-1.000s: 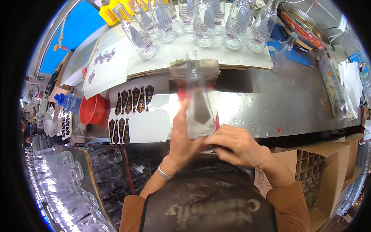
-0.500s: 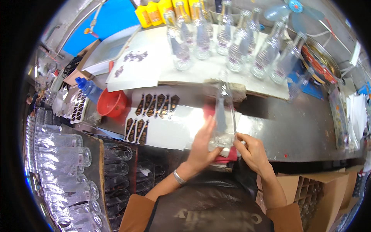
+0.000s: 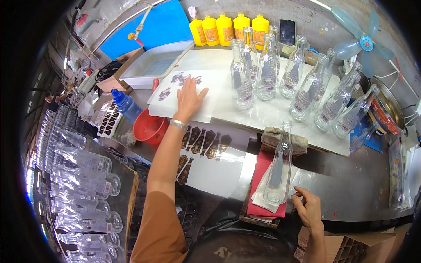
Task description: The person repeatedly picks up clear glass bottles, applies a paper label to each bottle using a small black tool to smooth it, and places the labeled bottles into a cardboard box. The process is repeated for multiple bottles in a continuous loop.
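My left hand (image 3: 190,97) is stretched far forward, fingers spread, over a white sheet (image 3: 219,94) with small printed decals (image 3: 184,79). My right hand (image 3: 307,208), loosely curled with nothing visible in it, is close beside the base of a clear glass bottle (image 3: 279,171). That bottle lies tilted on folded white cloth (image 3: 262,193) over a red cloth (image 3: 262,165), its neck towards a worn padded block (image 3: 285,140). Nearer than the first sheet, dark tie-shaped decals (image 3: 210,144) lie on another white sheet (image 3: 215,175), partly hidden by my left forearm.
Several clear bottles (image 3: 266,72) stand on the raised white surface, with yellow bottles (image 3: 224,30) behind. A red bucket (image 3: 149,129) and blue spray bottle (image 3: 126,105) are at left, beside stacked glass bottles (image 3: 87,175). A fan (image 3: 365,43) and a cardboard box (image 3: 364,245) are right.
My left hand has let go of the bottle and reached forward to the decal sheet. My right hand has come away from the bottle, which now rests on the cloths. The view has shifted.
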The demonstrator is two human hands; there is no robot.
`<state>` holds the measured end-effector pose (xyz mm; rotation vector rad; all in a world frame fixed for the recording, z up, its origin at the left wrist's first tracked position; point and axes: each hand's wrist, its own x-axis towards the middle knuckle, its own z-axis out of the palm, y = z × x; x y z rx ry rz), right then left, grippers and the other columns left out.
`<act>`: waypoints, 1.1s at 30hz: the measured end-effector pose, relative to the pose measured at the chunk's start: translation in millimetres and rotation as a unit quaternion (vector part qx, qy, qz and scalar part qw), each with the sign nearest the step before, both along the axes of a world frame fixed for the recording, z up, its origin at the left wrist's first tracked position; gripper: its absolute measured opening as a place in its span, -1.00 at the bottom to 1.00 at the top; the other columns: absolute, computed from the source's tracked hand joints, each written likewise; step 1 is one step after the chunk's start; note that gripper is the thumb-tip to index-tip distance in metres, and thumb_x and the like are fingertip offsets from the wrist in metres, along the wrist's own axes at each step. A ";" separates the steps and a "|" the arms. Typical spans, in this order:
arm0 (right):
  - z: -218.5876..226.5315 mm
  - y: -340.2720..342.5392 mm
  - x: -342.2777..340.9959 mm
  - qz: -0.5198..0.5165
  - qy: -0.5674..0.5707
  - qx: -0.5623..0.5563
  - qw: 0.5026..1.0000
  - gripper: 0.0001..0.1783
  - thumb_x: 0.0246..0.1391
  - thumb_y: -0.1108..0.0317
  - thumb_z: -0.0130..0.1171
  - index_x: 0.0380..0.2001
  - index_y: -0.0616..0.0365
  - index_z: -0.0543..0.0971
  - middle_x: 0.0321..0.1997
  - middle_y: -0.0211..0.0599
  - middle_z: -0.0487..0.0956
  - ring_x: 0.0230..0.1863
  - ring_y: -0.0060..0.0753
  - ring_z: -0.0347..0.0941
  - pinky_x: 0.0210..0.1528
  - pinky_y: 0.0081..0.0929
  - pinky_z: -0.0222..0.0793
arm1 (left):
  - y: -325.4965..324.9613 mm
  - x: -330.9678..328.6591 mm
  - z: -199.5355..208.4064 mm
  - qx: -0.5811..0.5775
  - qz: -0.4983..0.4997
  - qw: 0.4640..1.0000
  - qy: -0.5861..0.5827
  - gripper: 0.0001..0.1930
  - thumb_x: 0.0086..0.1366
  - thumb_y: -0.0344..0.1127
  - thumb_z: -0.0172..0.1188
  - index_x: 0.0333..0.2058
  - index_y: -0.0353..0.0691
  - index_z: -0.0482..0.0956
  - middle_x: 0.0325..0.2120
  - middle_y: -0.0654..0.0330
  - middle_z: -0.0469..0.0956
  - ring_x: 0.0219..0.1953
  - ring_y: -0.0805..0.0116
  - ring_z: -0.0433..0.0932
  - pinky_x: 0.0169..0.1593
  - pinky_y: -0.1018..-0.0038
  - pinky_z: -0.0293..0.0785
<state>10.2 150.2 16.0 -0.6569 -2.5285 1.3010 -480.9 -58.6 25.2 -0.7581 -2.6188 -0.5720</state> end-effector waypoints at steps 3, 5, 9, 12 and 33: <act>-0.1 -2.9 -4.0 -0.005 0.011 0.018 1.000 -0.64 0.12 0.35 0.31 -0.05 0.33 0.62 -0.32 -0.13 0.68 -0.56 -0.38 0.54 -0.44 -0.46 0.45 | 11.0 7.1 11.8 -0.102 0.033 0.993 -0.053 -0.25 0.40 0.19 0.02 0.27 -0.39 0.34 0.29 -0.16 0.34 0.41 -0.15 0.16 0.42 -0.16 -0.07; -1.3 -3.4 -3.8 -0.020 0.017 0.010 1.000 -0.65 0.12 0.37 0.31 -0.06 0.32 0.62 -0.34 -0.14 0.68 -0.55 -0.37 0.55 -0.44 -0.46 0.45 | 15.2 31.2 11.6 -0.130 0.023 0.990 -0.048 -0.27 0.41 0.21 0.00 0.24 -0.37 0.38 0.25 -0.14 0.38 0.39 -0.17 0.18 0.40 -0.17 -0.05; -3.4 0.3 1.6 -0.029 0.019 0.002 0.999 -0.66 0.11 0.39 0.32 -0.06 0.31 0.62 -0.34 -0.16 0.68 -0.55 -0.39 0.54 -0.44 -0.48 0.45 | 0.4 113.1 2.5 -0.084 -0.035 0.996 -0.010 -0.28 0.35 0.14 0.14 0.24 -0.38 0.38 0.19 -0.17 0.43 0.35 -0.18 0.23 0.39 -0.10 0.03; -0.5 1.0 5.0 -0.022 0.023 0.019 0.999 -0.66 0.09 0.39 0.32 -0.06 0.30 0.62 -0.33 -0.18 0.68 -0.56 -0.41 0.52 -0.45 -0.49 0.43 | -14.6 135.7 19.0 -0.047 -0.103 0.993 -0.044 -0.20 0.25 0.09 0.30 0.27 -0.41 0.34 0.24 -0.19 0.38 0.37 -0.17 0.21 0.41 0.02 0.06; 0.5 -39.0 -14.7 0.027 0.050 0.179 0.982 -0.21 -0.08 0.37 0.31 0.28 0.23 0.31 -0.13 -0.02 0.51 -0.41 0.05 0.57 -0.41 -0.15 0.53 | 21.5 279.7 39.4 0.152 -0.344 0.920 -0.113 -0.46 0.26 -0.34 0.33 0.20 -0.30 0.49 0.20 -0.03 0.49 0.27 0.14 0.46 0.31 0.20 0.31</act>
